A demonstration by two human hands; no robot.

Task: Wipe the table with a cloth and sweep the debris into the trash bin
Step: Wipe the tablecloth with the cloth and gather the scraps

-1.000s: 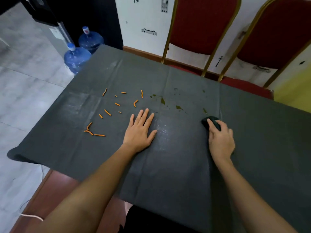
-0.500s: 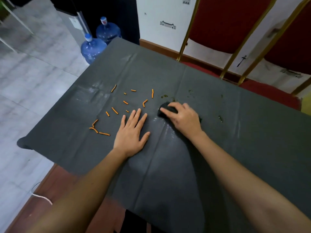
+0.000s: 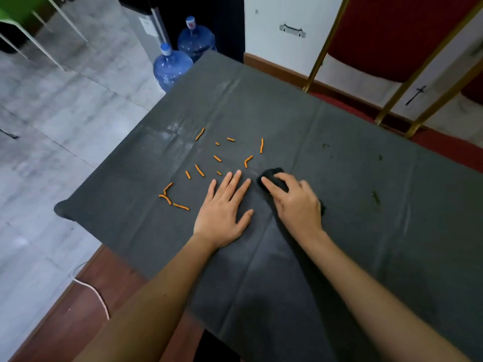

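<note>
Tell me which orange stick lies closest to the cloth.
The bent, L-shaped orange stick, just up-left of the dark cloth under the right hand. The other sticks lie farther left or farther up the table.

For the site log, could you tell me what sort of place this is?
Probably a function or meeting room: gold-framed red banquet chairs by a table under a dark tablecloth, with water-cooler bottles on the tiled floor.

No readable text, brand or number; label on grey appliance (image 3: 145,23) possibly printed, too blurred.
</note>
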